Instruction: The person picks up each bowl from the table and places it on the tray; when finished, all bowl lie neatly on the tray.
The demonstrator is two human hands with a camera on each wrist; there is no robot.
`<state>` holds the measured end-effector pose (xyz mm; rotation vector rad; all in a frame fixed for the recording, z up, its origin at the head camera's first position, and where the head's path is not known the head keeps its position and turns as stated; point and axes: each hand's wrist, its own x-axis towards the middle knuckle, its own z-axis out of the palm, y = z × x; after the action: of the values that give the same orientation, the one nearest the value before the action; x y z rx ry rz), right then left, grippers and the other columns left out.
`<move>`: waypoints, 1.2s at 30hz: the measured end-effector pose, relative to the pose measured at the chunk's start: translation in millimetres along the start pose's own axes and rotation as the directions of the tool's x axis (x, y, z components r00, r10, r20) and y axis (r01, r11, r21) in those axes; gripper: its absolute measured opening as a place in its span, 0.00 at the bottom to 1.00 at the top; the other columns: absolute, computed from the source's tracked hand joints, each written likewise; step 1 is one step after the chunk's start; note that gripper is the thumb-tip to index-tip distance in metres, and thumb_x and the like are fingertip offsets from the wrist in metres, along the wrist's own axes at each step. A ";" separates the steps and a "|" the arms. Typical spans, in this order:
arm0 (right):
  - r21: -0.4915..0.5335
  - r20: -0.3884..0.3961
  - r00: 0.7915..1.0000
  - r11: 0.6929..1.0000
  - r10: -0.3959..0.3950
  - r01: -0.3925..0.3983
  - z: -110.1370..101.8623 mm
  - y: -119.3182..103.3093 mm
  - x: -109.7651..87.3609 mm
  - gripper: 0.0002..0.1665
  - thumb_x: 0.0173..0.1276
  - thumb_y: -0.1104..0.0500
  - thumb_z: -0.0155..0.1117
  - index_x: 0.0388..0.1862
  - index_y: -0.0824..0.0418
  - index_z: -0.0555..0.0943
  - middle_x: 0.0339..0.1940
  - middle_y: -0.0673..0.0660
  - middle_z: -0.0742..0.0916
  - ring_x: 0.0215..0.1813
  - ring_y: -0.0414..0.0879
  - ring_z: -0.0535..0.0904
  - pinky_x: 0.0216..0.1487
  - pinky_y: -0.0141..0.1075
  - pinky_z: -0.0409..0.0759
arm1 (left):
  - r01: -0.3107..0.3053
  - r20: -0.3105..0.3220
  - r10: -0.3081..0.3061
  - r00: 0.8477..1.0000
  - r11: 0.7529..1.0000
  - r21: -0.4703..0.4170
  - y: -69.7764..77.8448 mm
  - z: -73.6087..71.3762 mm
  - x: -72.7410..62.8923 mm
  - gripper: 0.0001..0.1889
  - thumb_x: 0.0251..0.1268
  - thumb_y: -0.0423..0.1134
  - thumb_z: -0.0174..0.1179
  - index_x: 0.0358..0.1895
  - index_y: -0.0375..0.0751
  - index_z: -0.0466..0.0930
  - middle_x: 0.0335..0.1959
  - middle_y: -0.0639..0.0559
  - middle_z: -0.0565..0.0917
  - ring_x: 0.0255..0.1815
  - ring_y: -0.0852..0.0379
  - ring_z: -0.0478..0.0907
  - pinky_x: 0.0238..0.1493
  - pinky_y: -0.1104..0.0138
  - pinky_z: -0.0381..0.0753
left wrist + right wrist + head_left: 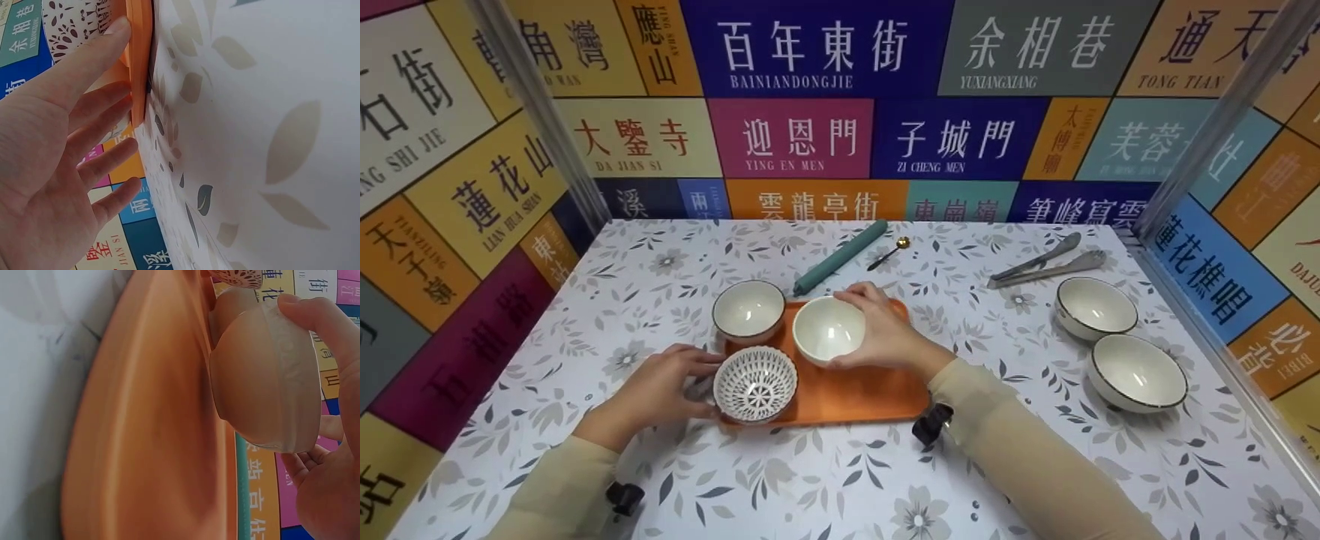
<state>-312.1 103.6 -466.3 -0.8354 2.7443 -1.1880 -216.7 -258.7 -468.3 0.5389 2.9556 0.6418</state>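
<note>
My right hand (889,334) grips a plain cream bowl (826,330) by its side, thumb and fingers spread across it. In the right wrist view that bowl (264,382) appears raised over the orange tray (855,397). At the tray's left end my left hand (667,386) is beside a black-and-white patterned bowl (755,384), its fingers loosely spread. The left wrist view has its thumb and fingertips close to the tray's edge (139,62); contact is hard to tell. Behind the patterned bowl, a dark-rimmed cream bowl (748,311) stands at the tray's back left corner.
Beyond the tray lie a green stick-like rod (841,257) and a small gold-headed spoon (889,253). Metal tongs (1046,262) lie at the back right. Two dark-rimmed bowls, a rear one (1096,307) and a front one (1138,373), sit at right. Printed panels enclose the table.
</note>
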 end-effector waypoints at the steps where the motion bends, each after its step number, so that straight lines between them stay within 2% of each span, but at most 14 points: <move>1: -0.001 0.005 1.000 1.000 0.002 -0.002 1.4 -0.4 0.4 0.68 0.35 0.39 0.89 0.77 0.56 0.71 0.72 0.54 0.70 0.71 0.54 0.70 0.69 0.52 0.78 | 0.002 0.003 -0.002 1.000 1.000 0.000 -0.3 0.3 0.1 0.35 0.44 0.44 0.82 0.62 0.46 0.85 0.67 0.53 0.82 0.72 0.41 0.72 0.74 0.38 0.67; 9: -0.001 0.017 1.000 1.000 0.001 -0.001 7.6 -1.6 1.8 0.68 0.34 0.38 0.89 0.76 0.56 0.71 0.71 0.54 0.70 0.71 0.54 0.69 0.71 0.51 0.76 | -0.010 0.000 0.010 1.000 1.000 0.008 -0.3 -0.4 0.5 0.35 0.44 0.45 0.82 0.61 0.47 0.85 0.67 0.53 0.82 0.71 0.42 0.72 0.73 0.37 0.67; 14: 0.029 0.032 0.999 1.000 0.001 -0.002 10.3 -0.7 2.8 0.67 0.35 0.40 0.89 0.76 0.56 0.72 0.71 0.54 0.70 0.71 0.53 0.69 0.71 0.50 0.76 | 0.003 0.003 -0.003 1.000 1.000 0.005 1.8 -1.4 1.0 0.35 0.43 0.45 0.82 0.62 0.47 0.85 0.68 0.53 0.82 0.73 0.41 0.71 0.74 0.37 0.66; 20: 0.012 0.052 0.999 1.000 -0.005 0.005 9.5 -1.8 1.4 0.68 0.38 0.38 0.89 0.78 0.56 0.69 0.72 0.55 0.69 0.72 0.53 0.67 0.73 0.50 0.74 | 0.018 0.008 -0.018 1.000 1.000 -0.009 2.3 -0.7 1.8 0.36 0.44 0.45 0.82 0.62 0.48 0.84 0.68 0.54 0.81 0.74 0.42 0.70 0.76 0.37 0.65; 28: -0.022 0.056 0.996 0.997 -0.069 0.071 1.1 0.0 -12.9 0.73 0.39 0.30 0.86 0.82 0.47 0.62 0.79 0.56 0.65 0.79 0.53 0.60 0.77 0.57 0.67 | -0.052 -0.016 0.052 0.998 0.999 0.017 0.3 0.1 2.3 0.35 0.44 0.46 0.82 0.61 0.46 0.85 0.67 0.53 0.82 0.72 0.41 0.72 0.73 0.37 0.68; 32: -0.047 0.050 0.997 0.997 -0.067 0.069 -5.7 5.3 -21.6 0.72 0.41 0.29 0.85 0.83 0.45 0.60 0.81 0.55 0.64 0.81 0.55 0.58 0.78 0.61 0.64 | -0.038 -0.018 0.038 0.999 0.999 0.006 -1.3 1.1 0.8 0.35 0.43 0.46 0.82 0.62 0.46 0.85 0.67 0.53 0.82 0.72 0.41 0.72 0.74 0.38 0.67; 36: -0.074 0.037 0.998 0.996 -0.051 0.054 -16.2 14.5 -30.0 0.69 0.43 0.30 0.84 0.82 0.46 0.63 0.82 0.53 0.65 0.82 0.55 0.57 0.79 0.63 0.62 | -0.023 -0.019 0.023 1.000 1.000 -0.008 -1.8 1.6 0.0 0.35 0.42 0.45 0.83 0.61 0.47 0.85 0.67 0.53 0.82 0.72 0.41 0.72 0.74 0.38 0.67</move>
<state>-297.0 137.3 -469.9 -0.9316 2.7714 -1.0735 -217.1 -259.6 -470.5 0.5697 2.9669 0.6650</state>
